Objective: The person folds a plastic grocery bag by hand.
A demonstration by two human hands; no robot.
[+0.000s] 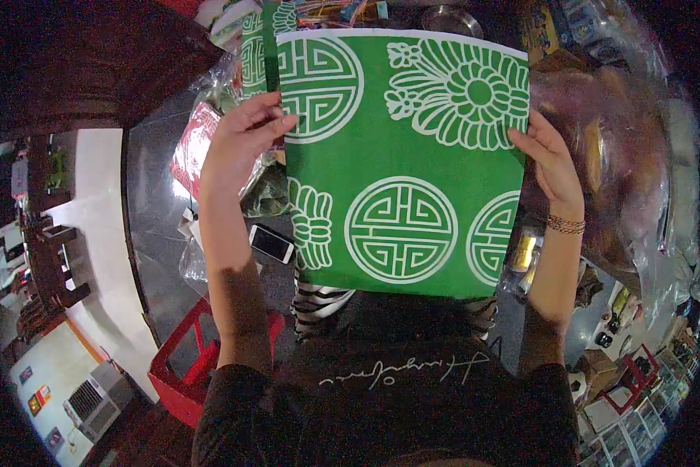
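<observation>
Both hands hold one green sheet (401, 156) up in front of the person, above the dark table (151, 202). The left hand (245, 132) is half closed, and its bent fingers pinch the left edge of the sheet near the upper corner. The right hand (548, 152) grips the right edge at about the same height. Its fingers are only lightly bent and lie along the edge, while the thumb is hidden behind the paper. A beaded bracelet (566, 225) sits on the right wrist. The sheet is flat and spread wide between the two hands, and it carries white round emblems and a large white flower. A second strip with the same green pattern (255, 54) shows just behind the upper left corner; I cannot tell if it is a part of the same sheet. Below the left hand a white phone (271, 243) lies on the table, and a red and white packet (194, 148) in clear plastic lies to the left of that hand. Under the lower edge of the sheet a striped cloth (319, 300) is visible. A red stool (182, 366) stands beside the left arm. To the right of the right hand there are big clear plastic bags (622, 156).
</observation>
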